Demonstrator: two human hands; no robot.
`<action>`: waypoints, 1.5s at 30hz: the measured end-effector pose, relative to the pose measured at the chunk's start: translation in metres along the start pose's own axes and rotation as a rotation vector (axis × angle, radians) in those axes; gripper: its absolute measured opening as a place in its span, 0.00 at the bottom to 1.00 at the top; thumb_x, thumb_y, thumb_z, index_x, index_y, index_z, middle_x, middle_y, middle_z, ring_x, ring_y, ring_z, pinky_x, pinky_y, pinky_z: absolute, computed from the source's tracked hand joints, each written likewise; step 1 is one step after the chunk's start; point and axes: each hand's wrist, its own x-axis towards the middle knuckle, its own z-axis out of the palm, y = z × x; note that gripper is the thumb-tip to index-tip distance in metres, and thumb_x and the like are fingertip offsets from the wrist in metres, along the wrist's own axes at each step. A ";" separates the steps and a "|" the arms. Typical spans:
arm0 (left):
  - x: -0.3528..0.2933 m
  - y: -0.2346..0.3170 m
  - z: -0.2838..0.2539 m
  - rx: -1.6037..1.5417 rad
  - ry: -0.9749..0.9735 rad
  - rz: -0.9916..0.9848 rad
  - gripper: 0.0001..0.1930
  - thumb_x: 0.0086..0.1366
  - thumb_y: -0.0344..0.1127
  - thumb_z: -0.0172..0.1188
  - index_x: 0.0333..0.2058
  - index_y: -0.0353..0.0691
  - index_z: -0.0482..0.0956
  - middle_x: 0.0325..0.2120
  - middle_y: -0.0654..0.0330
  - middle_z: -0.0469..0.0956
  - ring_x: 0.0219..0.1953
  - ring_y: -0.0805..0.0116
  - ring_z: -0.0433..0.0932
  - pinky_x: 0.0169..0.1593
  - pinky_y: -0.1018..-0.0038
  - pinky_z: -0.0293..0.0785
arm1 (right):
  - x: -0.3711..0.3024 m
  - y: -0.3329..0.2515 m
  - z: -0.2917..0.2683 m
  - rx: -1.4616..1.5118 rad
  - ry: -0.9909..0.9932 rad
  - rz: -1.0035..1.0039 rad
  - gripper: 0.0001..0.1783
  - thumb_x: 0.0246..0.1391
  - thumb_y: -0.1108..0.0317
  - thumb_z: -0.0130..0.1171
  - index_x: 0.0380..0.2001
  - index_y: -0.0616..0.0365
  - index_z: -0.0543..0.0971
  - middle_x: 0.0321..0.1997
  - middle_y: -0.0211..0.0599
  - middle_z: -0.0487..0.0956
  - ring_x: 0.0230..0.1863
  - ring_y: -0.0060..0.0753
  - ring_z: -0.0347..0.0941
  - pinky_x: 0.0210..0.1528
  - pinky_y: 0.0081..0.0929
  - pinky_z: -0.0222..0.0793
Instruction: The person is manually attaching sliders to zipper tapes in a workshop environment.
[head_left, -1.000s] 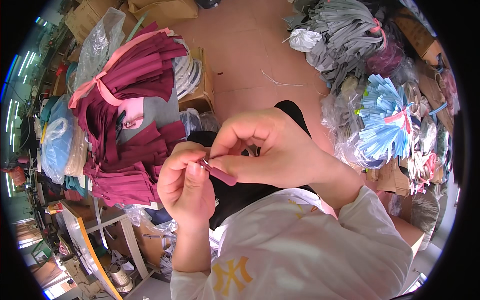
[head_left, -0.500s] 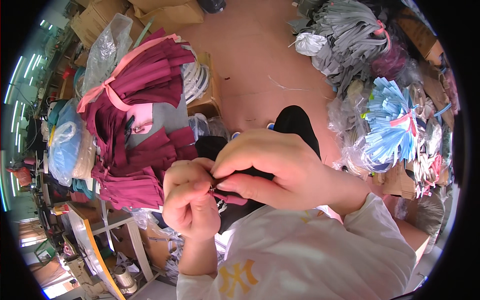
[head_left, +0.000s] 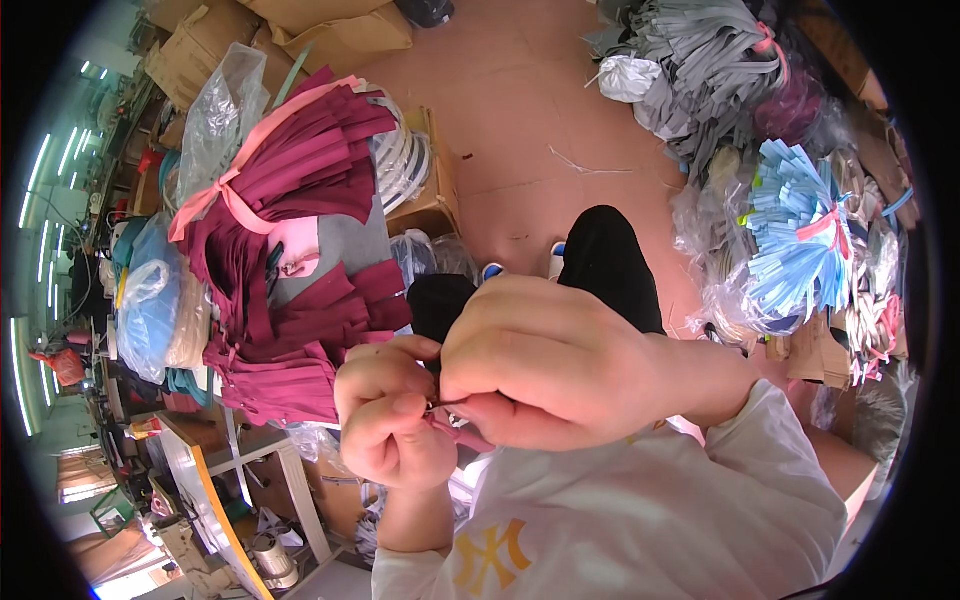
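Observation:
My left hand (head_left: 392, 420) and my right hand (head_left: 555, 365) meet in front of my body, fingertips almost touching. A maroon fabric strip (head_left: 468, 436) shows just below the meeting point, its end pinched between my left thumb and forefinger. Something small, dark and shiny sits at that pinch, too small to name. My right hand curls over it with thumb and fingers pressed together, and its palm hides most of the strip. To the left lie stacked maroon fabric strips (head_left: 310, 160), one bundle tied with a pink band (head_left: 232, 190).
Scissors-like dark handles (head_left: 275, 258) rest on a pink piece among the strips. Cardboard boxes (head_left: 345, 35) stand at the back left. Tied grey strips (head_left: 700, 60) and light-blue strips (head_left: 795, 235) lie at right among plastic bags. A wooden-edged board (head_left: 205, 490) is at lower left.
My right hand has rolled inward and down over the pinch, hiding its thumb more. Both hands sit slightly lower, and the whole view has shifted a little.

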 end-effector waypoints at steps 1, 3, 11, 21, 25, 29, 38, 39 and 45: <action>0.001 0.001 0.000 0.034 -0.001 0.012 0.11 0.74 0.38 0.52 0.51 0.42 0.74 0.37 0.55 0.70 0.34 0.63 0.68 0.40 0.62 0.71 | 0.001 -0.001 -0.001 -0.048 -0.011 -0.030 0.11 0.45 0.75 0.65 0.32 0.58 0.73 0.31 0.36 0.73 0.31 0.42 0.73 0.34 0.36 0.70; 0.003 0.001 0.002 0.088 0.041 0.041 0.09 0.73 0.36 0.53 0.47 0.42 0.75 0.35 0.55 0.71 0.33 0.64 0.69 0.40 0.61 0.76 | 0.001 -0.001 -0.001 -0.095 -0.022 -0.059 0.12 0.44 0.75 0.65 0.32 0.58 0.73 0.31 0.36 0.72 0.31 0.41 0.73 0.34 0.36 0.70; 0.006 0.002 0.003 0.134 0.059 0.047 0.06 0.72 0.33 0.54 0.42 0.40 0.76 0.32 0.54 0.73 0.30 0.65 0.71 0.41 0.58 0.82 | -0.003 0.004 0.005 -0.068 0.082 -0.094 0.11 0.45 0.76 0.65 0.33 0.60 0.75 0.31 0.37 0.73 0.31 0.40 0.72 0.32 0.33 0.69; 0.013 0.011 -0.007 0.196 -0.058 0.131 0.12 0.72 0.38 0.55 0.47 0.38 0.74 0.32 0.54 0.73 0.32 0.63 0.71 0.39 0.55 0.78 | -0.007 0.014 0.001 -0.096 0.069 -0.241 0.14 0.40 0.73 0.65 0.34 0.61 0.78 0.35 0.38 0.76 0.29 0.41 0.73 0.31 0.32 0.70; 0.015 0.015 -0.012 0.245 -0.125 0.174 0.12 0.71 0.38 0.57 0.47 0.39 0.74 0.31 0.53 0.74 0.31 0.63 0.72 0.39 0.55 0.78 | -0.006 0.013 -0.001 -0.108 0.051 -0.287 0.13 0.41 0.72 0.65 0.33 0.61 0.79 0.36 0.39 0.78 0.31 0.39 0.74 0.33 0.32 0.71; 0.020 0.021 -0.009 0.223 -0.051 0.146 0.09 0.56 0.26 0.68 0.36 0.39 0.80 0.30 0.59 0.78 0.30 0.63 0.76 0.42 0.59 0.81 | -0.005 0.014 0.000 -0.096 0.075 -0.288 0.12 0.41 0.71 0.65 0.33 0.59 0.81 0.35 0.36 0.78 0.31 0.36 0.74 0.32 0.30 0.70; 0.010 0.031 -0.016 0.370 -0.018 -0.088 0.13 0.52 0.21 0.70 0.39 0.31 0.83 0.27 0.58 0.79 0.23 0.67 0.71 0.27 0.72 0.66 | -0.011 0.020 -0.008 -0.277 0.091 -0.313 0.16 0.38 0.68 0.69 0.36 0.53 0.85 0.27 0.25 0.76 0.26 0.28 0.70 0.26 0.25 0.62; 0.007 0.037 -0.013 0.338 -0.007 -0.211 0.12 0.53 0.16 0.66 0.38 0.27 0.82 0.24 0.56 0.80 0.19 0.67 0.70 0.26 0.74 0.67 | -0.012 0.020 -0.006 -0.279 0.090 -0.315 0.16 0.38 0.68 0.69 0.36 0.53 0.85 0.27 0.25 0.76 0.26 0.28 0.70 0.26 0.25 0.62; 0.009 0.024 -0.009 0.022 0.079 -0.244 0.12 0.54 0.14 0.62 0.38 0.26 0.79 0.31 0.51 0.80 0.28 0.66 0.75 0.37 0.75 0.71 | -0.009 0.025 0.000 -0.277 0.146 -0.270 0.19 0.35 0.69 0.70 0.37 0.52 0.85 0.26 0.25 0.77 0.25 0.27 0.69 0.26 0.24 0.62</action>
